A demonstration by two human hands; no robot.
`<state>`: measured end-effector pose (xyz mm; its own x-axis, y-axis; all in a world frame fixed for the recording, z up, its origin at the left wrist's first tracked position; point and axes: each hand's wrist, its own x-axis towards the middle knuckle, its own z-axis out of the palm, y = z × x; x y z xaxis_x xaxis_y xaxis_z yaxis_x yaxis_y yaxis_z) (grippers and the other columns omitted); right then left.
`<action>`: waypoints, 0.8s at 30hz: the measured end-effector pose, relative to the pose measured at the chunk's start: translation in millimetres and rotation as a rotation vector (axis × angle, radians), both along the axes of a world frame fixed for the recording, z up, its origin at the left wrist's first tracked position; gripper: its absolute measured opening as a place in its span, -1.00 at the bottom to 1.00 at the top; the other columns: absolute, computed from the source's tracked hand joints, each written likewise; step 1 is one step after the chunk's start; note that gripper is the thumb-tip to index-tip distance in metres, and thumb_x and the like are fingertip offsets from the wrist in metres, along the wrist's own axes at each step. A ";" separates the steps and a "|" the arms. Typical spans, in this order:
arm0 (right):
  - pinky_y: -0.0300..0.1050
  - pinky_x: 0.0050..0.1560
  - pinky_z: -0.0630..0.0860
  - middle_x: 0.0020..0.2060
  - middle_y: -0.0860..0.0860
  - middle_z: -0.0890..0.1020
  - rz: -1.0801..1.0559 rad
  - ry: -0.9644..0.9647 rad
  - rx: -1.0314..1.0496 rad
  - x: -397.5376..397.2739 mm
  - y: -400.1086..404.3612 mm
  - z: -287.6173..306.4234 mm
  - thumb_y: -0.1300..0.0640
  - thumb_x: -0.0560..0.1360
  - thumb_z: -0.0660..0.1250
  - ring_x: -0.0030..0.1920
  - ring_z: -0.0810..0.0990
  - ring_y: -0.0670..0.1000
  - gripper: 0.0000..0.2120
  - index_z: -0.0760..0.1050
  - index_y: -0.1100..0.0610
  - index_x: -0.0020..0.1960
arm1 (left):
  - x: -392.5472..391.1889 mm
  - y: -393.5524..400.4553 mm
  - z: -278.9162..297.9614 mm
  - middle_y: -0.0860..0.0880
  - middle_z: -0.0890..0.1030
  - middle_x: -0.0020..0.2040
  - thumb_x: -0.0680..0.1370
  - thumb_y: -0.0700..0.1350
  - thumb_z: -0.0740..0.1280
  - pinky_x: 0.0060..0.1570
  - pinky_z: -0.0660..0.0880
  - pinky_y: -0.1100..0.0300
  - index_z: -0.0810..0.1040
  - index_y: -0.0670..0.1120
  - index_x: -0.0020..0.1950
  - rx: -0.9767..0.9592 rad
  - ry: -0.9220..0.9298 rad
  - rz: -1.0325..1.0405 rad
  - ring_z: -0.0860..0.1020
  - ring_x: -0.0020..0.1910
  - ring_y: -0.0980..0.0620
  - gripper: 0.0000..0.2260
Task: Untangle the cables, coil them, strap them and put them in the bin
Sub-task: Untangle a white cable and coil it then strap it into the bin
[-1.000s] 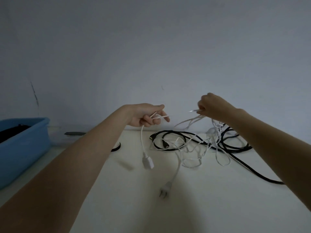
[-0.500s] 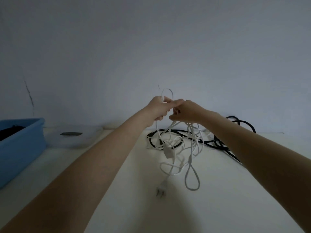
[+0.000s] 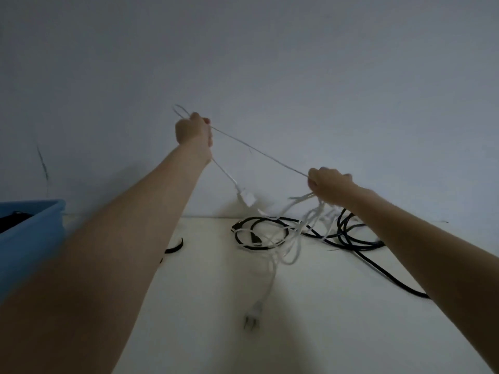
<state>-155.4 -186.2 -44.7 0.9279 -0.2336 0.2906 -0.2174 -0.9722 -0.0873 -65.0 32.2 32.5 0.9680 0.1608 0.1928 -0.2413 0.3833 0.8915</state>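
A thin white cable [image 3: 259,152] runs taut between my two hands. My left hand [image 3: 193,129] is raised high and closed on it, with a small loop sticking out above the fist. From that hand a white socket end [image 3: 247,198] hangs down. My right hand [image 3: 328,186] is lower and to the right, closed on the same cable, with tangled white loops [image 3: 291,238] drooping from it onto the table. The white plug [image 3: 253,315] lies on the table. A black cable [image 3: 351,240] lies coiled under the white loops.
A blue bin [image 3: 32,233] stands at the left table edge with something dark inside. A short black strap [image 3: 175,248] lies on the white table [image 3: 324,333] near my left forearm. A wall rises right behind the table.
My hands were together half a second ago. They have pulled apart, the left up and left, the right down and right, drawing the white cable taut.
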 end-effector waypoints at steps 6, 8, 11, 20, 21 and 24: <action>0.20 0.13 0.31 0.13 0.24 0.41 -0.200 -0.509 -0.507 -0.4 -19.3 53.0 0.24 0.56 0.19 0.16 0.37 0.26 -0.78 0.46 0.25 0.18 | 2.7 11.3 25.3 -0.01 0.33 -0.52 0.66 -0.13 0.04 -0.68 0.06 0.41 0.32 -0.11 -0.34 -0.008 -0.051 0.098 0.17 -0.75 0.16 -0.64; 0.19 0.14 0.34 0.14 0.24 0.40 -0.118 -0.396 -0.415 0.6 -21.3 49.8 0.15 0.60 0.13 0.17 0.38 0.26 -0.73 0.44 0.22 0.23 | 3.4 18.9 16.8 0.03 0.32 -0.65 0.66 -0.14 0.04 -0.70 0.03 0.41 0.33 -0.12 -0.33 0.064 -0.002 -0.008 0.15 -0.77 0.18 -0.64; 0.21 0.36 0.22 0.40 0.16 0.24 -0.101 0.319 -0.263 0.8 -16.6 18.6 -0.14 0.54 0.21 0.41 0.20 0.22 -0.43 0.16 0.01 0.48 | -0.7 21.8 -5.0 0.07 0.33 -0.68 0.68 -0.12 0.04 -0.74 0.03 0.40 0.34 -0.15 -0.28 0.261 0.094 -0.287 0.15 -0.76 0.21 -0.66; -0.02 0.17 0.50 -0.02 0.16 0.59 0.533 0.029 0.860 14.6 57.7 23.4 0.18 0.51 0.34 -0.03 0.59 0.09 -0.72 0.45 0.27 0.17 | -35.9 -11.3 -36.5 0.07 0.41 -0.54 0.64 -0.08 0.17 -0.69 0.06 0.44 0.43 -0.14 -0.18 0.572 0.096 -0.794 0.19 -0.66 0.21 -0.77; -0.14 -0.07 0.54 -0.22 0.14 0.58 0.542 -0.011 0.906 11.0 58.3 25.1 0.18 0.55 0.28 -0.24 0.56 0.05 -0.84 0.49 0.28 0.03 | -37.0 -11.7 -38.2 0.08 0.40 -0.53 0.63 -0.09 0.20 -0.69 0.07 0.44 0.44 -0.13 -0.16 0.588 0.076 -0.786 0.19 -0.65 0.22 -0.80; -0.29 -0.41 0.29 -0.44 0.01 0.37 0.520 -0.097 0.966 1.4 49.1 25.3 0.14 0.59 0.20 -0.44 0.29 -0.06 -0.77 0.55 0.28 -0.07 | -32.5 -3.4 -45.0 0.11 0.37 -0.52 0.61 -0.09 0.24 -0.67 0.09 0.42 0.52 -0.16 -0.01 0.622 0.039 -0.738 0.19 -0.63 0.20 -0.85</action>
